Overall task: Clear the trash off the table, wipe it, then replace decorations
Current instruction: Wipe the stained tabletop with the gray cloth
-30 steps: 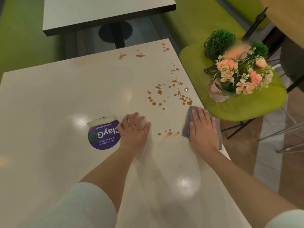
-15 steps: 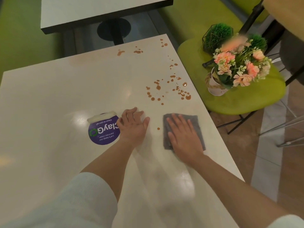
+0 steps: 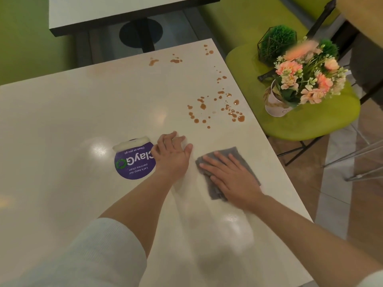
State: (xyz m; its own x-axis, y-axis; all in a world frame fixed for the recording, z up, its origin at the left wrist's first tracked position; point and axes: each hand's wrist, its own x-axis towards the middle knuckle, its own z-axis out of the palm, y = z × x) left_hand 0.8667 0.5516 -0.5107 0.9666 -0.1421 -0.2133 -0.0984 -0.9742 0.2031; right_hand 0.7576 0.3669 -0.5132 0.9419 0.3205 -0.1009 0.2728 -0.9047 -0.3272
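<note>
**Table: wipe in progress, spill not reached**

Table (image 3: 62, 125): cream, glossy top, ceiling lights reflected as bright spots. Brown liquid spots (image 3: 215, 109) scatter over the surface beyond both hands, densest cluster just ahead of the right hand toward the table's right edge; a few more smears (image 3: 165, 61) sit well beyond, near the far edge. Droplets too many and too small to count reliably.

Right hand (image 3: 232, 177): fingers straight and spread, palm pressing flat on one grey cloth (image 3: 230, 154). No curl, no pinch. Cloth is folded, its corners showing ahead of the fingertips and along the wrist side. Cloth lies flat on the table.

Left hand (image 3: 173, 156): flat on the bare tabletop just left of the cloth hand, fingers relaxed and slightly spread, holding nothing. Hands near each other, not touching.

One round purple sticker (image 3: 134, 162) immediately left of the left hand, partly under its edge; white text, green ring logo, top edge peeled up into a pale curl.

Right of the cloth hand, off the table: one lime green chair (image 3: 323, 121). On its seat: one white pot of pink flowers (image 3: 306, 83), two green ball plants (image 3: 276, 41), the nearer one inside a black wire frame. One dark object lies beside the pot, too hidden to identify.

Beyond the hands: one second table (image 3: 124, 11), dark edge, black pedestal base.

Both forearms bare, white sleeves pushed up.
</note>
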